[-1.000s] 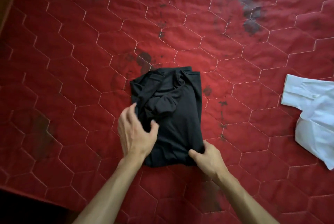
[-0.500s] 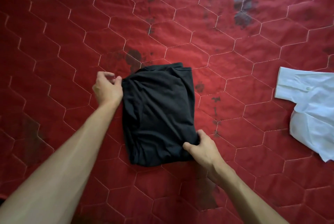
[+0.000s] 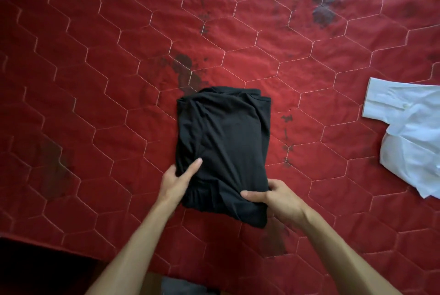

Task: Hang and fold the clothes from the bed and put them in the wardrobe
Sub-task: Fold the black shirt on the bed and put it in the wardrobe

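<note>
Garment folded; left hand and right hand grip its 6 o'clock edge, fingers apparently tucked beneath. Shirt at 3 o'clock not yet folded.

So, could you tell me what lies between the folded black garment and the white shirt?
Only red quilted bedspread with dark stains separates the black garment from the white shirt, in the head view.
</note>
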`<state>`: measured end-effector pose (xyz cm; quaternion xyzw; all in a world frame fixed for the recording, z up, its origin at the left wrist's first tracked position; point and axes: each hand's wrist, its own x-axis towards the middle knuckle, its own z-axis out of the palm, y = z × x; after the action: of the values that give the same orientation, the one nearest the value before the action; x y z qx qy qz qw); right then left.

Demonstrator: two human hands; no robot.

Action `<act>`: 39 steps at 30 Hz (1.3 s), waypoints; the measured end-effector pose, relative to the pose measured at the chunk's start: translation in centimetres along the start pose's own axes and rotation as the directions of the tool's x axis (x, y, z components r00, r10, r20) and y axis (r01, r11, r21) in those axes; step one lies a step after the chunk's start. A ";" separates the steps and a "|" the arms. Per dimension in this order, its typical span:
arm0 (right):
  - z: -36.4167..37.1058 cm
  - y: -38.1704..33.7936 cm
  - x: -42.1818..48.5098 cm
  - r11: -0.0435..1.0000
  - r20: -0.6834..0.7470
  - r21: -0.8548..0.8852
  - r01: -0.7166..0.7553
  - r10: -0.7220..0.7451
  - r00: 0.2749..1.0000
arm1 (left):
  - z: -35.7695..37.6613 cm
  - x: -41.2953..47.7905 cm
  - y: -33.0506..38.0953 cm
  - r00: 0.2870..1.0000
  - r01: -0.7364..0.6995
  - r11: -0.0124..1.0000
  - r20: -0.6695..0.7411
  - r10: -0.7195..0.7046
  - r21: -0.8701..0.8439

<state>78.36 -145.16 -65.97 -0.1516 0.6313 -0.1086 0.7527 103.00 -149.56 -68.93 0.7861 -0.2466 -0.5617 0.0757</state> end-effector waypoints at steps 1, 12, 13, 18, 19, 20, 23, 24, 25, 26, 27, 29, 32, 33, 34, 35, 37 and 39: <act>-0.2 0.4 -0.7 1.000 0.055 0.022 -0.006 0.005 0.998 | -0.3 0.3 0.4 0.999 0.033 0.998 0.040 -0.031 -0.061; -1.9 -1.2 2.1 0.924 -0.202 0.373 0.085 -0.008 0.979 | 3.5 2.3 6.5 0.964 -0.098 0.989 0.236 0.121 -0.108; -1.6 -1.9 1.8 0.920 -0.195 0.385 0.076 0.001 0.981 | 3.6 2.0 6.7 0.959 -0.072 0.991 0.265 0.101 -0.116; 0.6 -4.8 -3.5 0.910 -0.164 0.403 0.099 -0.034 0.986 | 0.0 -3.1 8.4 0.894 0.104 0.951 0.446 0.038 -0.291; 1.0 -5.5 -5.3 0.915 -0.151 0.388 0.113 -0.057 0.987 | -1.3 -4.8 8.6 0.878 0.147 0.930 0.478 0.034 -0.338; 1.5 -6.1 -7.0 0.915 -0.131 0.381 0.133 -0.089 0.987 | -2.6 -6.7 8.8 0.863 0.186 0.904 0.504 0.036 -0.385; 3.4 -8.2 -12.6 0.924 -0.051 0.331 0.190 -0.183 0.982 | -7.0 -12.5 8.5 0.837 0.237 0.825 0.539 0.096 -0.513; 4.3 -8.8 -14.5 0.932 -0.005 0.298 0.208 -0.217 0.976 | -8.5 -14.8 8.3 0.846 0.226 0.803 0.520 0.119 -0.551; 5.3 -9.6 -16.5 0.942 0.045 0.248 0.227 -0.246 0.968 | -10.0 -17.1 8.0 0.858 0.210 0.783 0.494 0.140 -0.585; 6.4 -10.3 -18.5 0.953 0.100 0.172 0.251 -0.270 0.958 | -11.4 -19.6 7.7 0.871 0.192 0.763 0.465 0.158 -0.618; 7.5 -10.9 -20.4 0.955 0.150 0.080 0.286 -0.295 0.944 | -12.8 -21.9 7.3 0.885 0.171 0.745 0.433 0.172 -0.645; 10.1 -12.1 -24.2 0.928 0.246 -0.080 0.365 -0.336 0.909 | -15.6 -26.7 6.1 0.915 0.122 0.725 0.359 0.183 -0.678; 13.7 -13.8 -30.0 0.866 0.353 -0.189 0.463 -0.380 0.855 | -19.4 -33.8 4.1 0.942 0.077 0.670 0.275 0.194 -0.738; 15.1 -14.3 -31.9 0.841 0.378 -0.225 0.492 -0.390 0.840 | -20.8 -36.1 3.1 0.953 0.050 0.651 0.231 0.196 -0.757; 16.6 -14.7 -33.7 0.816 0.406 -0.249 0.521 -0.400 0.822 | -22.1 -38.3 2.1 0.964 0.008 0.637 0.174 0.199 -0.771; 18.2 -15.0 -35.3 0.797 0.442 -0.256 0.547 -0.407 0.800 | -23.3 -40.4 0.9 0.973 -0.044 0.616 0.107 0.206 -0.786; 21.6 -15.2 -37.9 0.758 0.493 -0.277 0.591 -0.416 0.764 | -25.5 -44.1 -1.5 0.975 -0.150 0.548 -0.031 0.220 -0.823; 25.5 -15.0 -39.9 0.694 0.505 -0.312 0.649 -0.458 0.732 | -27.3 -47.7 -3.8 0.970 -0.227 0.486 -0.148 0.195 -0.844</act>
<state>96.73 -142.62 -19.87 -0.5338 0.3979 -0.1469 0.7315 117.50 -128.01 -20.39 0.6190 -0.0312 -0.5836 0.5247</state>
